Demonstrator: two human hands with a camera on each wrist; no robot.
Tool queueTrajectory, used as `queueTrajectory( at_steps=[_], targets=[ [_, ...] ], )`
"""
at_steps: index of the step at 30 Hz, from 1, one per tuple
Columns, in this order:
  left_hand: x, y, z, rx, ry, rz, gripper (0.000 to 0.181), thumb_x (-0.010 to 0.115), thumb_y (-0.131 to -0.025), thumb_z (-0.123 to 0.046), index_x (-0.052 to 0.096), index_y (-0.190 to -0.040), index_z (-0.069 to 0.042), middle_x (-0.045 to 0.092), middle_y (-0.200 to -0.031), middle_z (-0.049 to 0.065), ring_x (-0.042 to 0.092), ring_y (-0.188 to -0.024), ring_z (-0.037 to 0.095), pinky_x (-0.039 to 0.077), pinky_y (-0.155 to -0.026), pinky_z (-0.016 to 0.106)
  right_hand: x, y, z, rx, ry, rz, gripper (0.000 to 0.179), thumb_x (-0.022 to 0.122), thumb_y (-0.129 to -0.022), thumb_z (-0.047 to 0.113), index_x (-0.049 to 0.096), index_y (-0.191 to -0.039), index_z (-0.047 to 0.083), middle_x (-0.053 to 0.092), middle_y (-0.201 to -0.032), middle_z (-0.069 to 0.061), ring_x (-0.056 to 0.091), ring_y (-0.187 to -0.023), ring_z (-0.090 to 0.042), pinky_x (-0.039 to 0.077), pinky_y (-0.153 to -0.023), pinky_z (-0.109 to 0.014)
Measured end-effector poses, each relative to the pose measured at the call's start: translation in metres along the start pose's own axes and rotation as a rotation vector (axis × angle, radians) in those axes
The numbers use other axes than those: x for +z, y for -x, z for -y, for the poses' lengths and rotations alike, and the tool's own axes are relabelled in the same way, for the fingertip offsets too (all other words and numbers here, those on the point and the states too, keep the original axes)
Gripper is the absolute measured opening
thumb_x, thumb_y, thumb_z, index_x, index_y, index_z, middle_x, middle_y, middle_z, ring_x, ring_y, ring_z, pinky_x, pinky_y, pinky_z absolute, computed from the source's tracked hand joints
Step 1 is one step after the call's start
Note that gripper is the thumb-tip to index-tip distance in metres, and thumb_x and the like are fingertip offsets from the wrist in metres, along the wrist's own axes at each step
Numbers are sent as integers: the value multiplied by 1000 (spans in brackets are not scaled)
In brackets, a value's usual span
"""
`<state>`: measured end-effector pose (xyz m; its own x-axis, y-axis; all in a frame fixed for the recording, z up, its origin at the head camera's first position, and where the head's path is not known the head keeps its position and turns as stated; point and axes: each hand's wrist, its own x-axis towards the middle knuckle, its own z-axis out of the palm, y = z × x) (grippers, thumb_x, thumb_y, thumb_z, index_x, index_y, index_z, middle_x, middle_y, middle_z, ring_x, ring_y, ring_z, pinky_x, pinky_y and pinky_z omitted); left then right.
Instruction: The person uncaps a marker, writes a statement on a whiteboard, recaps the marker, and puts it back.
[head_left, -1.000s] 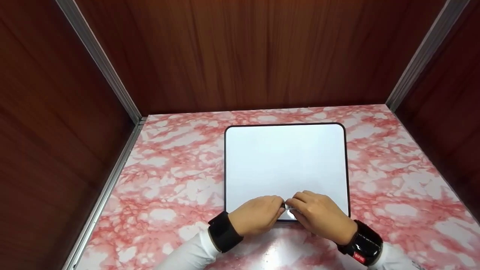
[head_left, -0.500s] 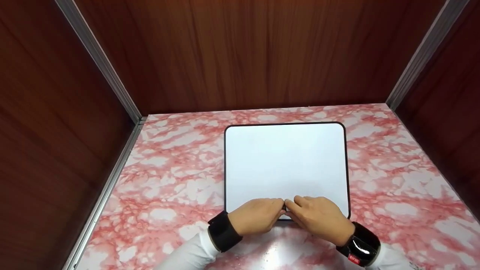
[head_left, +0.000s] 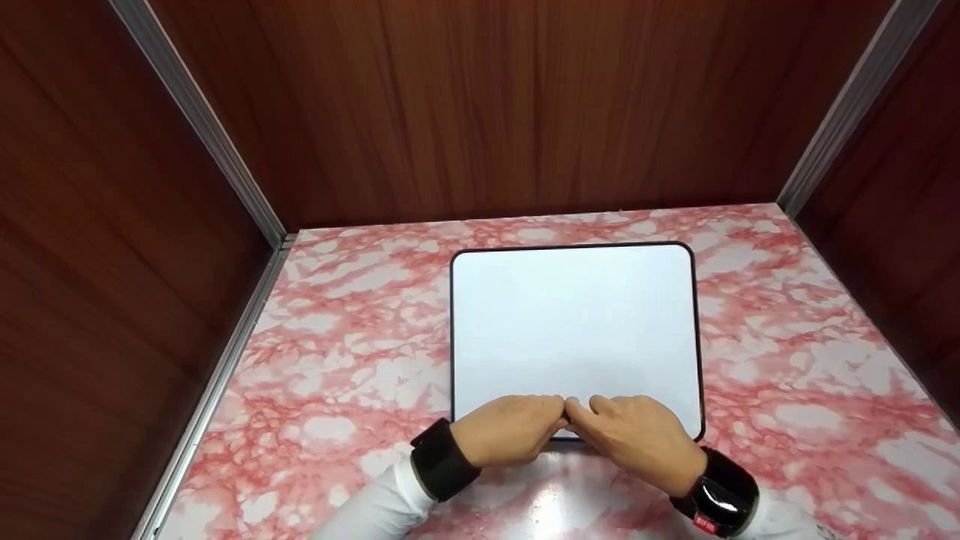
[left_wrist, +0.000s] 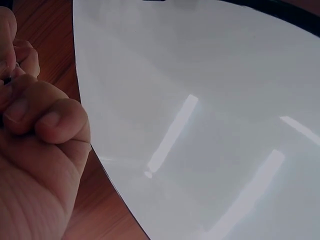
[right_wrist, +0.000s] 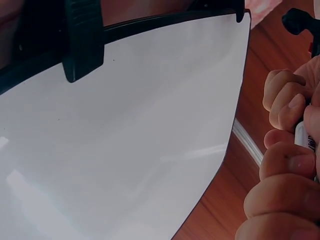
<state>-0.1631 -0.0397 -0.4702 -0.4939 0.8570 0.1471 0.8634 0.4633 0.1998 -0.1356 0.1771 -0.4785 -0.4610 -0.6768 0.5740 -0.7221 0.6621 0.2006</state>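
Over the near edge of a whiteboard (head_left: 574, 322) with a thin black frame, my two hands meet fingertip to fingertip. The right hand (head_left: 634, 435) grips a white marker (right_wrist: 302, 135), whose lettered barrel shows between the curled fingers in the right wrist view. From the other side, the left hand (head_left: 514, 429) pinches the marker's end, its fingers curled in the left wrist view. Most of the marker is hidden by the fingers, and from the head view none of the barrel shows.
The whiteboard lies on a table (head_left: 337, 360) with a red and white marbled top. Brown wood-grain panels (head_left: 480, 112) stand behind and at both sides, with metal strips (head_left: 202, 112) at the corners. Each wrist wears a black band (head_left: 444, 459).
The right hand has shifted slightly left and down, closing the gap between the hands. The white barrel seen there a second ago is now covered. The left hand has barely moved.
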Motion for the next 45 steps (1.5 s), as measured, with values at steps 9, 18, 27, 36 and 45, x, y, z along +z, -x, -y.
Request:
queueTrajectory(
  at_steps=[9, 18, 27, 36, 45],
  targets=[
    [-2, 2, 0, -6, -36, -6, 23, 37, -106, -25, 51, -94, -11, 42, -72, -7, 43, -59, 7, 42, -53, 21, -2, 4, -10, -38, 35, -18, 39, 48, -98, 46, 66, -117, 17, 39, -60, 3, 30, -39, -11, 30, -30, -28],
    [-6, 4, 4, -8, -50, -61, 24, 35, -106, -25, 48, -91, -12, 38, -68, -7, 40, -56, 7, 37, -50, 19, -8, 4, -15, 35, -12, 43, 40, 61, -92, 46, 55, -93, 7, 39, -63, 5, 37, -44, -10, 33, -33, -25],
    [-12, 15, 16, -38, -45, -132, 23, 36, -106, -21, 50, -92, -10, 38, -70, -7, 41, -60, 7, 39, -53, 20, -13, 9, -24, 116, -84, 56, 23, 50, -97, 31, 53, -92, 9, 38, -69, 7, 34, -52, -7, 31, -38, -23],
    [-15, 27, 34, -111, -18, -171, 22, 35, -106, -20, 50, -97, -7, 39, -73, -5, 42, -63, 10, 41, -56, 22, -14, 15, -35, 119, -117, -28, 20, 42, -96, 19, 57, -96, 5, 43, -73, 5, 37, -56, -8, 35, -41, -23],
    [-19, 49, 50, -204, 37, -188, 24, 33, -107, -21, 51, -99, -5, 40, -75, -3, 42, -64, 11, 40, -56, 23, -19, 25, -43, 159, -116, 0, 20, 44, -97, 20, 57, -100, 5, 46, -75, 5, 40, -59, -9, 37, -43, -24]
  ],
)
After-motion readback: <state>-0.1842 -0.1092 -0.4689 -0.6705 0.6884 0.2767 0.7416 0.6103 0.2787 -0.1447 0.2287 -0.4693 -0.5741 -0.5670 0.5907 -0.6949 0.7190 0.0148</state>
